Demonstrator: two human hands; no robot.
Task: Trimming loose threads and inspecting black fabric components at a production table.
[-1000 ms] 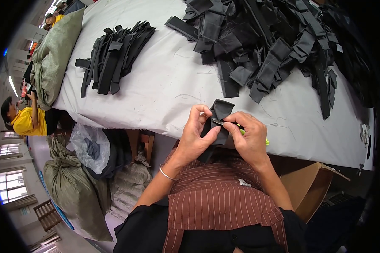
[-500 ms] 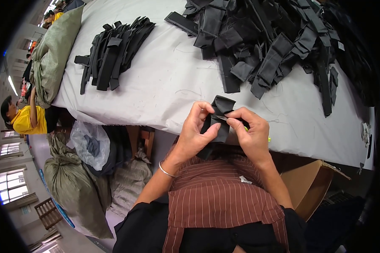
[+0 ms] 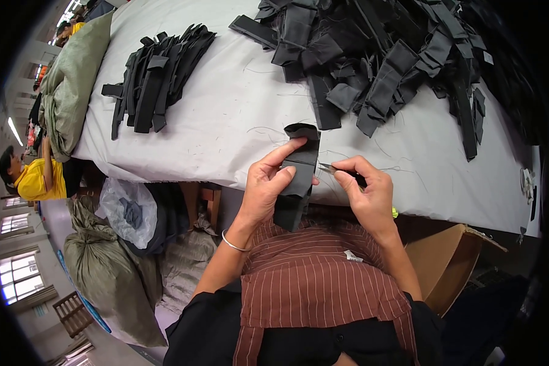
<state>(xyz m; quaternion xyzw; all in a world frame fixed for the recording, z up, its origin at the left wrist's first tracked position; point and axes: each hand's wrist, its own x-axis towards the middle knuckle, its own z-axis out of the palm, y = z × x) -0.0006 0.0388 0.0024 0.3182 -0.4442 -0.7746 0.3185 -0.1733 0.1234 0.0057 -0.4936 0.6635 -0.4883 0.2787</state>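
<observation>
And the right hand has drawn clear of the black strip, pinching a pointed blade just beside it! The left hand pinches the strip at the table's near edge. Beyond: a tangled heap, a neater bundle. Lower left, a clear bag holds bluish cloth.

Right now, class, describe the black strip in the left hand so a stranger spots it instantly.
At the near edge of the white table, find the left hand. It grips the black fabric strip, whose lower end points toward the striped apron. Unlike the large heap and smaller bundle of black strips beyond, it alone is held.
</observation>
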